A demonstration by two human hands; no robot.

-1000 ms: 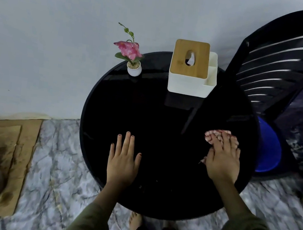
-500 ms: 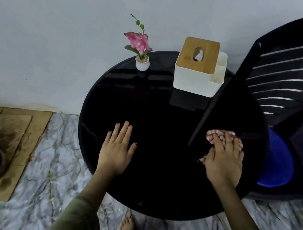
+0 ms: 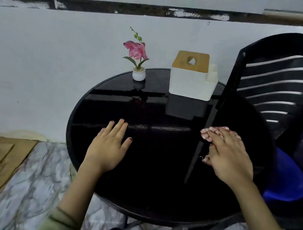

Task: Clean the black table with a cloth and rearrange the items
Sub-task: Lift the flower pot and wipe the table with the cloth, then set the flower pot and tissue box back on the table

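Right hand (image 3: 228,157) presses a pink-patterned cloth (image 3: 209,132) flat on the round glossy black counter (image 3: 148,173); left hand (image 3: 108,145) lies spread, empty. Risk: a far sweep may topple the small white potted pink flower (image 3: 138,73) or the white wooden-lidded tissue box (image 3: 189,81).

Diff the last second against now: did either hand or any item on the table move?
Mostly the head camera tilted up, so more wall shows. The right hand stays pressed flat on the cloth at the table's right side; the left hand stays flat, empty. Flower pot and tissue box remain at the far edge. Nothing grasped or released.
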